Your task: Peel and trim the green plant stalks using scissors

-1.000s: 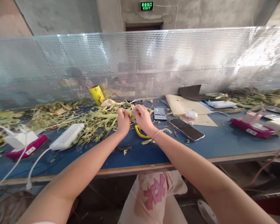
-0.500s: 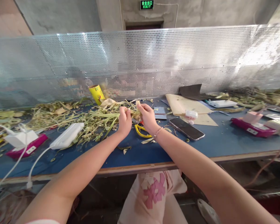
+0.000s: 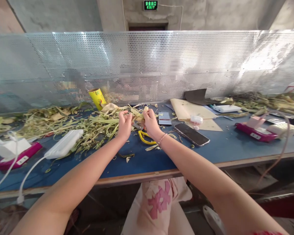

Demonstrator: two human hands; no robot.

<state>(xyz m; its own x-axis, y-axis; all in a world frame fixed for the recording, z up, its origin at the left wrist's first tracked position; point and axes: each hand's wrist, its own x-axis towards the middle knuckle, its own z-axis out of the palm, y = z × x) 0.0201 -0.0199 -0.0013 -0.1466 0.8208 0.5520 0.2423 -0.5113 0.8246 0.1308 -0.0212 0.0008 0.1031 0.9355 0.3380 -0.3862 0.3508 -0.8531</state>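
Note:
Both my hands are raised over the blue table (image 3: 210,148), near its middle. My left hand (image 3: 124,124) and my right hand (image 3: 150,121) pinch the two ends of a pale green strip of leaf (image 3: 138,115) stretched between them, fingers closed on it. A heap of green and dry leaf strips (image 3: 93,125) lies just left of my hands. Yellow-handled scissors (image 3: 145,138) lie on the table under my right wrist.
A black phone (image 3: 191,134) lies right of my hands, beside a small card (image 3: 164,118) and brown cardboard (image 3: 191,112). A white power bank (image 3: 63,147) with cable and a pink device (image 3: 16,158) lie left. A yellow roll (image 3: 97,98) leans by the perforated metal screen (image 3: 147,65).
My hands have shifted slightly left and up with the leaf strip still between them; the left fingers have loosened a little. The camera has moved a bit to the right.

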